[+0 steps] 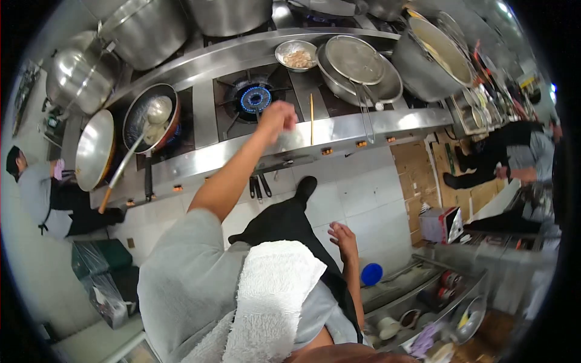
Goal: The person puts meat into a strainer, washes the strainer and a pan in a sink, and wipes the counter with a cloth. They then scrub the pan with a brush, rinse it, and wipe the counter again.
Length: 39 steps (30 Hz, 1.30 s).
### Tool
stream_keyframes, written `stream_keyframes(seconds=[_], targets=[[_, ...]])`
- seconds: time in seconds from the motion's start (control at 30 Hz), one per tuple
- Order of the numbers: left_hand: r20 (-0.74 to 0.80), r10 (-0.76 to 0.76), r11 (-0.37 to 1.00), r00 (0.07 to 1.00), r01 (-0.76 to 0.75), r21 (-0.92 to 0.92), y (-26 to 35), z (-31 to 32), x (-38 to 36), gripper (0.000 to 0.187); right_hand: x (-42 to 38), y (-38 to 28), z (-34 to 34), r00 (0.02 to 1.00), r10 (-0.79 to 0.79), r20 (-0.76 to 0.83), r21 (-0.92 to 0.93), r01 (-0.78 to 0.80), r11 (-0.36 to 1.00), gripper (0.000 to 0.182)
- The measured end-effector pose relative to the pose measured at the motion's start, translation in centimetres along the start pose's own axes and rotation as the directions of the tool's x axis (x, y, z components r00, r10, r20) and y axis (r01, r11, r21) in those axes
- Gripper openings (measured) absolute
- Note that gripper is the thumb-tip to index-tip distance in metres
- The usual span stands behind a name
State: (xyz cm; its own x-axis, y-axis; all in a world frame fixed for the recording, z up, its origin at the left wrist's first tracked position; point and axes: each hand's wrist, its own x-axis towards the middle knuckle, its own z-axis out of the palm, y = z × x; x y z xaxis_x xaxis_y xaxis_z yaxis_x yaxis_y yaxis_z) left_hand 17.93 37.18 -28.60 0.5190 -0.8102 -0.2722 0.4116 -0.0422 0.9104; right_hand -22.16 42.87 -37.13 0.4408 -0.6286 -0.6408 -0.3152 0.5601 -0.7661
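Observation:
My left hand (279, 119) reaches over the front rim of the stove (212, 151), just short of a lit gas burner (256, 100) with a blue flame. Its fingers are bent and smeared, so whether they hold anything cannot be made out. To the right of that hand, a thin wooden stick (311, 118) lies across the stove's edge. My right hand (344, 240) hangs low beside my body, fingers loosely apart with nothing in them. On the left, a dark wok (136, 112) contains a ladle (159, 110) and some pale food.
A small metal bowl of food (296, 55) sits behind the burner. Right of it, a strainer (355, 59) rests on a larger metal bowl (387, 88) beside a big pot (430, 66). A wide pan (95, 151) stands at far left. Co-workers (45, 187) are on both sides.

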Motion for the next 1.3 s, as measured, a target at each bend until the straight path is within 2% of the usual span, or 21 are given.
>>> stream_keyframes(seconds=[0.07, 0.13, 0.2, 0.27, 0.3, 0.33, 0.37, 0.4, 0.47, 0.5, 0.53, 0.57, 0.6, 0.67, 0.77, 0.93, 1.07, 1.1, 1.17, 1.2, 1.3], targets=[[-0.009, -0.035, 0.994, 0.999, 0.034, -0.102, 1.2, -0.6, 9.0, 0.012, 3.2, -5.8, -0.5, 0.999, -0.012, 0.039, 0.028, 0.011, 1.0, 0.046], [-0.145, -0.156, 0.936, 0.977, 0.099, -0.337, 0.7, 1.0, 15.6, 0.014, 5.4, -10.7, -0.6, 0.996, -0.014, 0.09, 0.063, 0.008, 0.998, 0.045], [-0.282, -0.278, 0.922, 0.918, 0.173, -0.346, 0.7, 3.3, 18.7, 0.016, 7.4, -15.3, -0.9, 0.989, -0.027, 0.146, 0.05, 0.02, 0.999, 0.044], [0.018, -0.2, 0.978, 0.98, 0.201, -0.06, -0.9, 3.7, 16.5, 0.015, 8.4, -18.9, -1.8, 0.987, -0.069, 0.146, 0.01, 0.068, 0.998, 0.043], [0.105, -0.22, 0.918, 0.97, 0.169, 0.36, -2.5, 3.4, 13.6, 0.015, 8.7, -19.9, -2.6, 0.992, -0.083, 0.096, -0.001, 0.083, 0.997, 0.044], [0.179, -0.291, 0.695, 0.94, 0.079, 0.715, -4.1, 3.0, 10.0, 0.016, 8.9, -20.6, -3.4, 0.994, -0.098, 0.043, -0.007, 0.099, 0.995, 0.044], [0.187, -0.552, 0.552, 0.812, 0.188, 0.813, -3.4, 3.4, 5.1, 0.02, 9.3, -20.3, -4.5, 0.996, -0.091, 0.004, 0.006, 0.091, 0.996, 0.045], [0.16, -0.772, 0.382, 0.615, 0.248, 0.89, -2.3, 3.0, 0.9, 0.025, 9.7, -19.4, -6.0, 0.996, -0.081, -0.036, 0.018, 0.082, 0.996, 0.046], [0.029, -0.833, 0.407, 0.552, 0.577, 0.708, -7.4, -2.3, -5.3, 0.027, 11.0, -15.5, -9.8, 0.998, 0.052, -0.037, 0.005, -0.051, 0.999, 0.044], [-0.097, -0.826, 0.469, 0.555, 0.774, 0.426, -10.5, -5.5, -6.8, 0.028, 11.8, -14.0, -11.6, 0.992, 0.128, -0.008, -0.032, -0.128, 0.991, 0.043], [-0.271, -0.81, 0.543, 0.519, 0.839, -0.016, -13.9, -8.4, -7.4, 0.038, 12.1, -12.6, -13.2, 0.975, 0.222, 0.03, -0.162, -0.214, 0.963, 0.043], [-0.402, -0.796, 0.6, 0.453, 0.677, -0.426, -16.7, -10.5, -7.5, 0.052, 12.6, -11.7, -14.5, 0.948, 0.312, 0.062, -0.301, -0.28, 0.912, 0.042], [-0.462, -0.791, 0.604, 0.4, 0.4, -0.689, -18.3, -11.0, -7.0, 0.068, 12.8, -11.3, -15.7, 0.922, 0.379, 0.08, -0.416, -0.315, 0.853, 0.041], [-0.525, -0.784, 0.544, 0.332, -0.042, -0.838, -17.5, -10.1, -5.0, 0.056, 13.4, -11.6, -16.9, 0.884, 0.457, 0.102, -0.567, -0.326, 0.757, 0.039], [-0.683, -0.505, 0.513, 0.528, -0.453, -0.73, -22.7, -11.7, -3.6, 0.044, 14.5, -12.6, -18.3, 0.867, 0.491, 0.093, -0.667, -0.312, 0.677, 0.036], [-0.825, -0.277, 0.775, 0.493, -0.392, -0.495, -24.3, -12.2, -4.6, 0.03, 15.7, -15.3, -18.2, 0.971, 0.238, -0.005, -0.583, -0.196, 0.789, 0.034], [-0.856, -0.143, 0.823, 0.497, -0.421, -0.382, -25.2, -11.8, -5.4, 0.022, 16.1, -14.6, -19.0, 0.959, 0.28, 0.045, -0.559, -0.209, 0.802, 0.033], [-0.841, -0.145, 0.918, 0.521, -0.247, -0.311, -25.1, -11.3, -6.1, 0.018, 15.6, -14.3, -18.8, 0.954, 0.3, 0.024, -0.575, -0.232, 0.785, 0.034], [-0.477, -0.311, 0.919, 0.822, 0.133, -0.371, -23.4, -9.4, -7.9, 0.016, 14.6, -13.6, -19.0, 0.936, 0.35, 0.024, -0.544, -0.282, 0.79, 0.031], [-0.245, -0.393, 0.899, 0.886, 0.315, -0.303, -21.2, -8.2, -8.0, 0.015, 14.4, -13.4, -18.7, 0.931, 0.363, 0.028, -0.516, -0.297, 0.804, 0.03], [-0.053, -0.233, 0.955, 0.971, 0.218, -0.201, -6.9, 0.5, -6.1, 0.016, 13.4, -13.8, -17.5, 0.931, 0.364, 0.023, -0.509, -0.303, 0.806, 0.036]])
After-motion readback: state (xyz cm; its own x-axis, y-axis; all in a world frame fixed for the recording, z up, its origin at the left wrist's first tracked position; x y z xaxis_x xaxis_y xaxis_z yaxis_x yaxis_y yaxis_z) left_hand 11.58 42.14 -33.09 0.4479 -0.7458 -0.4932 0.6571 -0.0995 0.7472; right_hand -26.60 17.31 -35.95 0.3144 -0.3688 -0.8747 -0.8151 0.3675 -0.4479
